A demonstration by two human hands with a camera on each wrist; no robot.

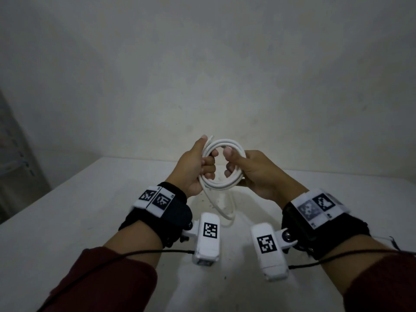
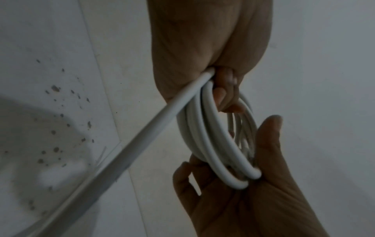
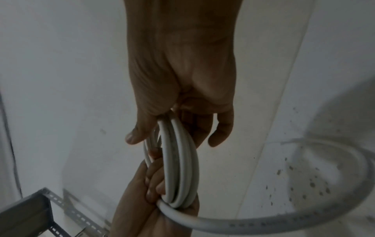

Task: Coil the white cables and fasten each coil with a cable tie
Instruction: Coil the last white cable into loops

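White cable [image 1: 221, 149], one, wound in several loops I can't count exactly, hangs between my two hands above the surface [image 1: 67, 221]: left hand [image 1: 198, 167] fingers curled round it, right hand [image 1: 254, 172] pinching the opposite side, one loose tail [image 1: 222, 210] drooping.

Bare storeroom: white table [image 1: 67, 221], slotted-angle rack [image 3: 61, 203].
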